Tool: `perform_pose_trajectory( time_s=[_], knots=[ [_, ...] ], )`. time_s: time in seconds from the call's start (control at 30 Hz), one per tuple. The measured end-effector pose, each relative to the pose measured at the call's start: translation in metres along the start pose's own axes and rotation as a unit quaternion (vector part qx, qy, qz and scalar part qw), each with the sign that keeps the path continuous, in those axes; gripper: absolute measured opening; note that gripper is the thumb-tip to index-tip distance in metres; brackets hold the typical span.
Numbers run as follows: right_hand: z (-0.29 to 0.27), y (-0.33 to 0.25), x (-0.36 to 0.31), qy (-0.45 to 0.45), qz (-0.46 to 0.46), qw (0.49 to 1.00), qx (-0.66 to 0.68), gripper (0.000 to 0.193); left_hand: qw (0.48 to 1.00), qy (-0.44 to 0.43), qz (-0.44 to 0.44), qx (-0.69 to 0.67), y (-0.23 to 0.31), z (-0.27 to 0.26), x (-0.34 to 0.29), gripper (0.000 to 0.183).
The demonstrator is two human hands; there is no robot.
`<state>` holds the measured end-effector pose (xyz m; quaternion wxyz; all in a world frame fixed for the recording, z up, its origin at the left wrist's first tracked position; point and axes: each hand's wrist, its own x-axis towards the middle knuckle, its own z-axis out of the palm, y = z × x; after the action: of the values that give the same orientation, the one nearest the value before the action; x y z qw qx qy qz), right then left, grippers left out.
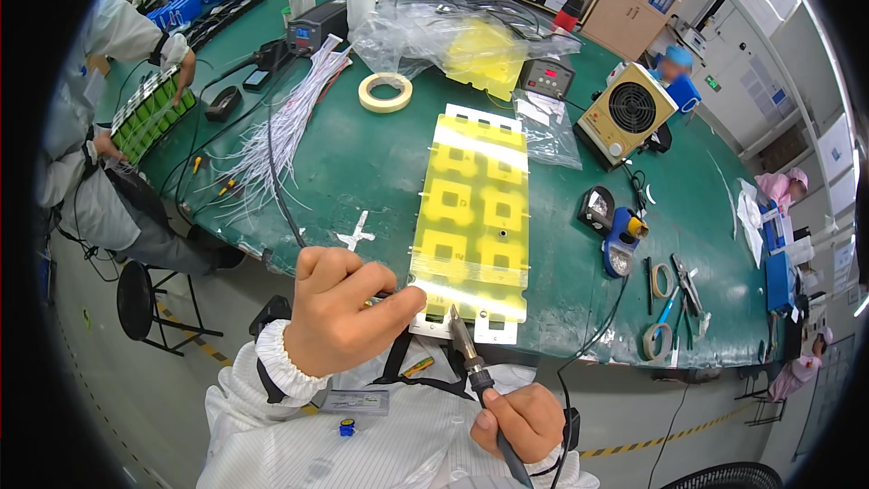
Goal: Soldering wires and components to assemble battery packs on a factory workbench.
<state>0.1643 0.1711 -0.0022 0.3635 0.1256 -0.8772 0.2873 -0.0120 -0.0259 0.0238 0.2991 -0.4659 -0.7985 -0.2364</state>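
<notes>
A person in a white striped smock works a soldering iron (473, 369) at the near end of a yellow-covered panel (480, 167), which lies at the near edge of a green surface (353, 177). The panel sits straight ahead of the hands, its long axis running away from the wearer. The left hand (348, 312) is nearer, fingers curled in and fingertips at the panel's near-left corner; what they pinch, if anything, cannot be told. The right hand (518, 424), below the panel's near end, grips the iron's handle, with the tip angled up to that end; contact is unclear. Left of the panel fan out white wires (294, 122); beyond its far-left corner lies a tape roll (369, 100); to its right stands a blue iron holder (619, 254).
</notes>
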Motion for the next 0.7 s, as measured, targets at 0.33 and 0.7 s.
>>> perform_pose_trajectory(
  time_s=[0.33, 0.7],
  knots=[
    [0.0, 0.0, -0.001, 0.016, 0.003, 1.0, 0.007, 0.015, 0.995, -0.046, 0.011, -0.093, -0.002, 0.017, -0.006, 0.019],
    [0.001, 0.001, -0.002, 0.003, 0.004, 1.0, -0.001, 0.015, 0.994, -0.073, 0.045, -0.072, 0.004, 0.028, 0.002, 0.018]
  ],
)
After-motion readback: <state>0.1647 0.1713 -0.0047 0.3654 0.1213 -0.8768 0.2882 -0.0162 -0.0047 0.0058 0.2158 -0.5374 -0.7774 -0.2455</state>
